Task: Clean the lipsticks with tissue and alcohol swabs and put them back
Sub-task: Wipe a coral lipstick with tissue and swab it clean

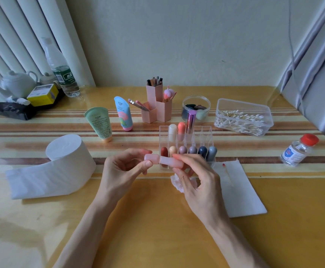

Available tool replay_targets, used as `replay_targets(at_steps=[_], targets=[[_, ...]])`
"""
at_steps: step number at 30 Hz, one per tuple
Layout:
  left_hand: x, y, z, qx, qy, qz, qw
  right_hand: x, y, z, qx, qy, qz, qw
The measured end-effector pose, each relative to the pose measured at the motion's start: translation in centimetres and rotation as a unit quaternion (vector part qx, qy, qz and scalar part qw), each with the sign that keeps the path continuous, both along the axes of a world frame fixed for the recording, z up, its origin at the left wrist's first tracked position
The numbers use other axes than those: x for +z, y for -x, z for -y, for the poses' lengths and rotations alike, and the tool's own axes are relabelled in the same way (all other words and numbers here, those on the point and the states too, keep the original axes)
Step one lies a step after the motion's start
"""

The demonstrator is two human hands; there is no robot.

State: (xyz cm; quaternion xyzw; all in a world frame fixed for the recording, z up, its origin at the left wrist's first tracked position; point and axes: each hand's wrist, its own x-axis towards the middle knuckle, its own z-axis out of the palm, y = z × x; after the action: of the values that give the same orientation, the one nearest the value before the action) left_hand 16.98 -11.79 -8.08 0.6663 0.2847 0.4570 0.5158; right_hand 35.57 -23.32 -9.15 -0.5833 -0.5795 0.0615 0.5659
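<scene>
Pink lipstick (pixel 171 162) is being held level just in front of the rack (pixel 204 130), long axis left to right. Its body is being pinched by the right hand (pixel 196 182), the cap (pixel 150 158) by the left hand (pixel 123 169), the parts nearly touching. The rack's free back slots are judged nearer the right hand.

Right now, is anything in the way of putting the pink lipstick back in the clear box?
Yes. The empty slots of the clear box are at the back right, behind its full front row of lipsticks, so the pink lipstick probably has to go over them.
</scene>
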Motion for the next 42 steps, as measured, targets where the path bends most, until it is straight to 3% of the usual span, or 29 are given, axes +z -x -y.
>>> replay_targets(at_steps=[7,29,36,42], targets=[[0.1,-0.3,0.5,-0.029,0.007,-0.02,0.999,-0.2,0.1,-0.1,0.015,-0.005,0.025,1.0],[2.4,-3.1,1.4,0.031,-0.051,-0.02,0.998,0.5,-0.1,0.5,-0.024,0.02,-0.077,0.997],[4.9,-5.2,-3.4,0.133,-0.152,-0.089,0.975,0.4,-1.1,0.2,-0.106,-0.003,-0.066,0.992],[4.2,-7.2,-6.3,0.142,-0.187,-0.152,0.96,0.1,-1.3,0.0,-0.126,0.005,-0.062,0.99]])
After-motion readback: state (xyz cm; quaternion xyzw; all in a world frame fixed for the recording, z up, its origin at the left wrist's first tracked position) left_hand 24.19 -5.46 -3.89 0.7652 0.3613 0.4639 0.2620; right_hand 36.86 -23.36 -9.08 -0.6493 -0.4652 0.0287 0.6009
